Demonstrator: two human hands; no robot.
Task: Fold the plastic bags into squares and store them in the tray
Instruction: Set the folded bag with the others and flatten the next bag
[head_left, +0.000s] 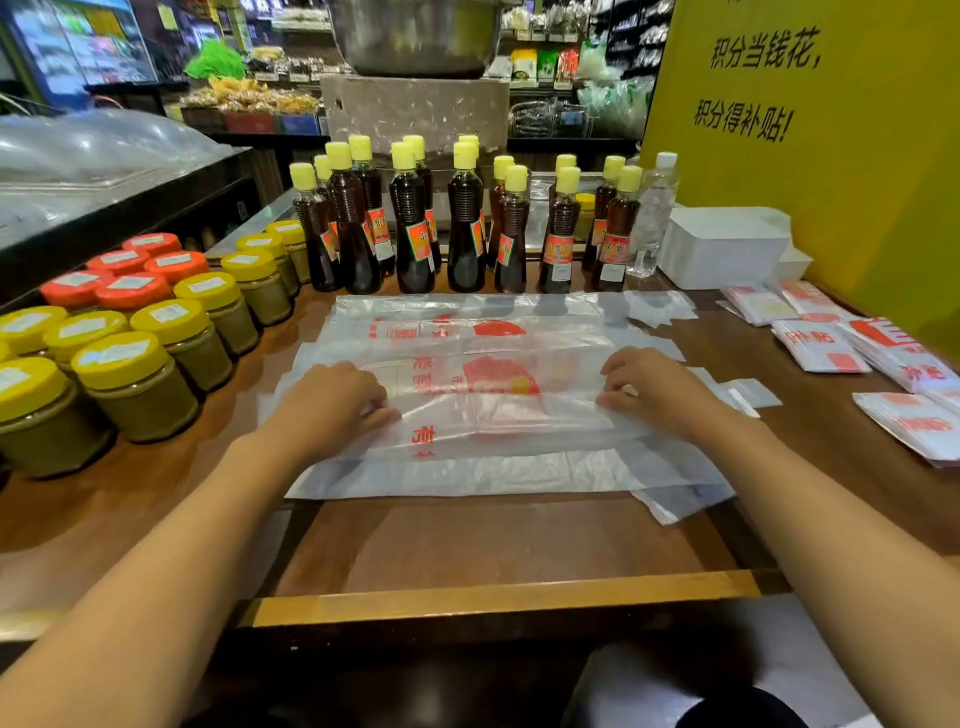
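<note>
A clear plastic bag with red print (493, 410) lies flat on top of a stack of similar bags (467, 322) on the wooden table. My left hand (332, 405) pinches the bag's near-left part, fingers curled on the film. On the right side my right hand (649, 389) pinches the same bag. A white tray (722, 249) stands at the back right. Several folded bag squares (815, 343) lie on the table to the right, outside the tray.
Jars with yellow and orange lids (130, 338) crowd the left side. A row of dark bottles with yellow caps (457, 223) lines the back. A clear water bottle (652, 218) stands beside the tray. A yellow sign (831, 130) rises at right.
</note>
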